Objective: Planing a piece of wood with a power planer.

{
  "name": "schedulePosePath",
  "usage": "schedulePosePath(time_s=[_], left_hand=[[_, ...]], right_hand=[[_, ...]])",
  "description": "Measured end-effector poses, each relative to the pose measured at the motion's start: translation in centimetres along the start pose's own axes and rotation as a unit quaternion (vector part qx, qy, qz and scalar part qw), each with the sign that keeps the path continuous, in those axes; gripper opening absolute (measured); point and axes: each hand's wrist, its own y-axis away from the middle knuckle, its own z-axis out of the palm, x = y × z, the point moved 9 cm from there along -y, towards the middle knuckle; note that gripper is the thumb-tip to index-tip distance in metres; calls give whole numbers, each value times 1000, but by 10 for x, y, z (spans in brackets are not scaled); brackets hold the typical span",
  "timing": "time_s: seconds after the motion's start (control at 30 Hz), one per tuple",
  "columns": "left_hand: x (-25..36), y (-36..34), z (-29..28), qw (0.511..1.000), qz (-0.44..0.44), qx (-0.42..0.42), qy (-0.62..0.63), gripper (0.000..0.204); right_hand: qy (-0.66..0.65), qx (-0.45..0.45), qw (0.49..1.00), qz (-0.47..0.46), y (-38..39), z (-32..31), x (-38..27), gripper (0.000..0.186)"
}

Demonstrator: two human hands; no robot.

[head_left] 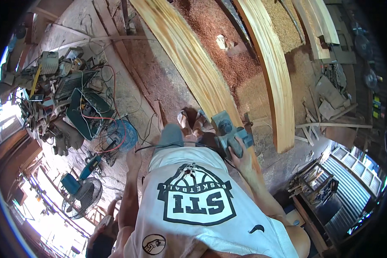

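Note:
My right hand (241, 157) is closed around the rear handle of a grey-green electric planer (226, 131). The planer rests on the near end of a long, pale wooden plank (189, 64) with wavy grain. A black power cord (172, 144) runs leftward from the planer, across the front of my body. It bends at my left hand (134, 158), whose fingers look closed about it, though they show only small and faintly. My left arm hangs low beside my body, away from the plank.
A second thick plank (271, 73) lies to the right, with reddish shavings (210, 38) between the two. Scrap and tools form a pile (69, 94) at the left. Beside a blue round container (122, 135), cords tangle; a fan (84, 195) stands nearer. A person (103, 232) is at lower left.

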Motion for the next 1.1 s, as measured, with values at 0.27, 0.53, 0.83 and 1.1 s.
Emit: schedulePosePath(time_s=[0.27,0.53,0.83,1.1], left_hand=[[74,-58,-20,999,-21,-11,46,62],[32,-136,-23,972,-118,-36,198,63],[29,-205,-78,965,-91,-6,248,55],[0,-225,-91,944,-109,6,312,40]], right_hand=[[13,-10,999,-40,-121,33,-102,61],[-22,0,999,25,-248,87,-192,57],[-9,34,999,-26,-400,127,-300,52],[34,27,996,-83,-552,176,-403,51]])
